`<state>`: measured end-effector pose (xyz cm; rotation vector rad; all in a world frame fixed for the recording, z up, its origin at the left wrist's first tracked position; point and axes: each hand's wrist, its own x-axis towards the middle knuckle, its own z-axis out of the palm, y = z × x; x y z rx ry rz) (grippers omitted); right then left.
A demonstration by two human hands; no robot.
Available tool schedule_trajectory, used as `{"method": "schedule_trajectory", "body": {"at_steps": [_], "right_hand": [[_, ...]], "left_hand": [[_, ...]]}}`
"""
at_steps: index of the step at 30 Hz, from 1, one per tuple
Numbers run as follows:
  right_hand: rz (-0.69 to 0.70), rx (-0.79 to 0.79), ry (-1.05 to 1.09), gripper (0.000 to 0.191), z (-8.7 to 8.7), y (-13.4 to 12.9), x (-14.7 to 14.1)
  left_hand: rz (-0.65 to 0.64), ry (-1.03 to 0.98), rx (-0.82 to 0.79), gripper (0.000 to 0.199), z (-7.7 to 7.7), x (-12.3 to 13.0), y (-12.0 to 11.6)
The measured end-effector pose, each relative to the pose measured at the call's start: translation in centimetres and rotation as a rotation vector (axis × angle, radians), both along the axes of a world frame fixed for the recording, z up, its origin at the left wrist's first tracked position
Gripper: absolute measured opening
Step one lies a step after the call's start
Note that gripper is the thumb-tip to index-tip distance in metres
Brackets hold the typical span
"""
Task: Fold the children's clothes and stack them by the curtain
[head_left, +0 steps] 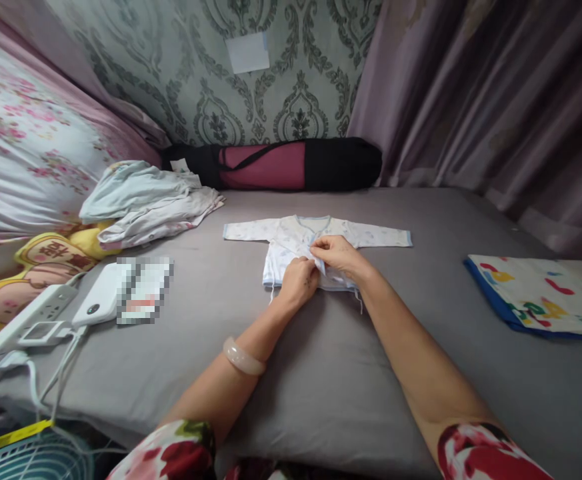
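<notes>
A small white baby shirt (285, 237) with pale blue trim lies spread on the grey bed, its sleeves stretched out to both sides. Thin ties hang from its lower hem. My left hand (301, 281) is closed on the front of the shirt near the hem, fingers curled over the fabric. Just above and to the right, my right hand (338, 255) pinches the edge of the shirt's front flap between thumb and fingers. Part of the shirt's lower front is hidden behind both hands.
Grey bedsheet (211, 373) surrounds the shirt. Left are folded clothes (145, 200), a white router-like box (103, 293), a power strip (25, 327) and a yellow plush (45, 273). A black and maroon bag (265, 167) lies against the wall; a colourful folded bag (545, 293) sits right.
</notes>
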<state>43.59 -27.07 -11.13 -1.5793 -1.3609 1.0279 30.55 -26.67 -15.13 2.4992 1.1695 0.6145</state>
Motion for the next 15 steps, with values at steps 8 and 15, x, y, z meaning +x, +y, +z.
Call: {"method": "schedule_trajectory", "body": {"at_steps": [8, 15], "right_hand": [[0.023, -0.001, -0.046, 0.017, -0.7, 0.1, -0.3], [0.204, -0.123, -0.059, 0.016, -0.6, -0.2, -0.6]], "left_hand": [[0.153, -0.154, -0.367, 0.021, 1.8, -0.9, -0.9], [0.345, -0.261, -0.279, 0.026, 1.6, -1.8, -0.2]]}}
